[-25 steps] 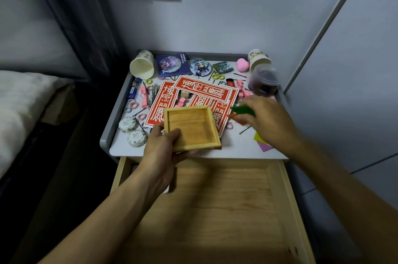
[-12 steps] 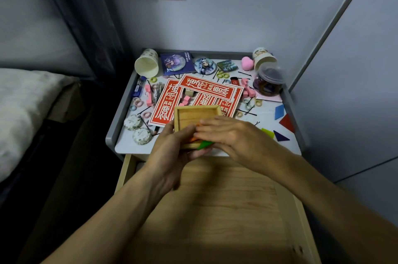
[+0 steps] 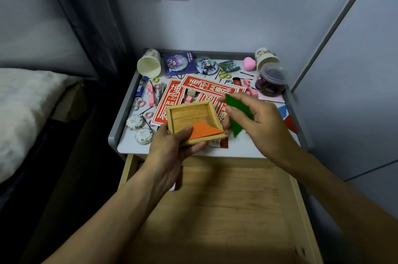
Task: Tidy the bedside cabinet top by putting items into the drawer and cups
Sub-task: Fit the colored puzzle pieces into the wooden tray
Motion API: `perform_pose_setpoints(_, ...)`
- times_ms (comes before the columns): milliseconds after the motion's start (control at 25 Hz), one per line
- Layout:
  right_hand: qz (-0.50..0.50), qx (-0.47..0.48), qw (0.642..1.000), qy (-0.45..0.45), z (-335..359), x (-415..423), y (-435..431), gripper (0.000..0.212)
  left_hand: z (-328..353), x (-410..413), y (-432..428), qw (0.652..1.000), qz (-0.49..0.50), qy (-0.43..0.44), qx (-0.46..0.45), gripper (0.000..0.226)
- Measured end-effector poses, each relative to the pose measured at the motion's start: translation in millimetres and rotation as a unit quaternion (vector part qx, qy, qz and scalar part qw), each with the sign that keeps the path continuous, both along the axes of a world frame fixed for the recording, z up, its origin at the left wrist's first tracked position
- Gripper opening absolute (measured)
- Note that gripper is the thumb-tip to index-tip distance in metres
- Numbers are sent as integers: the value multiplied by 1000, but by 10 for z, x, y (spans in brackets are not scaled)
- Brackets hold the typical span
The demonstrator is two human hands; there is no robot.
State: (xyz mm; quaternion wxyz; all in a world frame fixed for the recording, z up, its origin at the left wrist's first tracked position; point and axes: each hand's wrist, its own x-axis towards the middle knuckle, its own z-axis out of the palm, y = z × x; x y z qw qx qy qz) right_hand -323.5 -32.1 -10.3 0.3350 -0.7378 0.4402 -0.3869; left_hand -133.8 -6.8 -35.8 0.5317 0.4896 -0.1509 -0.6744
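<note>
My left hand [image 3: 172,147] grips a square wooden tray [image 3: 191,112] by its near corner, above the front of the cabinet top [image 3: 237,151]. An orange triangle piece [image 3: 204,130] lies inside the tray at its near side. My right hand [image 3: 260,121] pinches a green triangle piece [image 3: 237,110] just right of the tray. The open wooden drawer [image 3: 215,209] lies below both hands. Two paper cups lie on their sides at the back: one on the left [image 3: 149,65], one on the right [image 3: 266,58].
Red printed cards [image 3: 193,89], round badges [image 3: 207,66], a pink heart sponge [image 3: 249,63], a jar of hair ties [image 3: 270,82], pink clips, hair rings, bobby pins and two round tins [image 3: 143,136] clutter the top. Blue and red pieces [image 3: 289,122] lie at the right edge. A bed [image 3: 25,108] stands left.
My right hand brought the green and orange pieces to the tray. The orange piece now lies in the tray, and the right hand has lifted away to the right with the green piece.
</note>
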Motion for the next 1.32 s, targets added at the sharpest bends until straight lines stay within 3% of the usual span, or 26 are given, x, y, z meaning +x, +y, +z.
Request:
perform_pose_setpoints(80,-58,47,997,12,-21,-15,-21,30,-1,-12,8,999,-10,-29,-10,34)
perform_pose_setpoints(160,-71,55,993,81,-67,-14,-18,36,10,-39,28,996,-48,-68,-28,36)
perform_pose_setpoints(320,0,-40,964,264,-97,0,0,50,20,-80,61,985,-124,-115,-45,40)
perform_pose_setpoints(400,18,-14,956,293,-71,20,-7,53,8,-87,63,985,-124,-113,-40,42)
perform_pose_setpoints(720,20,115,947,298,-42,42,-34,52,0,-75,70,991,-115,-74,-15,39)
perform_pose_setpoints(1120,-18,136,954,267,-107,45,-55,43,-35,-102,92,987,-149,-51,-6,37)
perform_pose_setpoints(1320,13,121,967,223,-88,118,20,30,-35,-86,74,990,-136,-3,38,27)
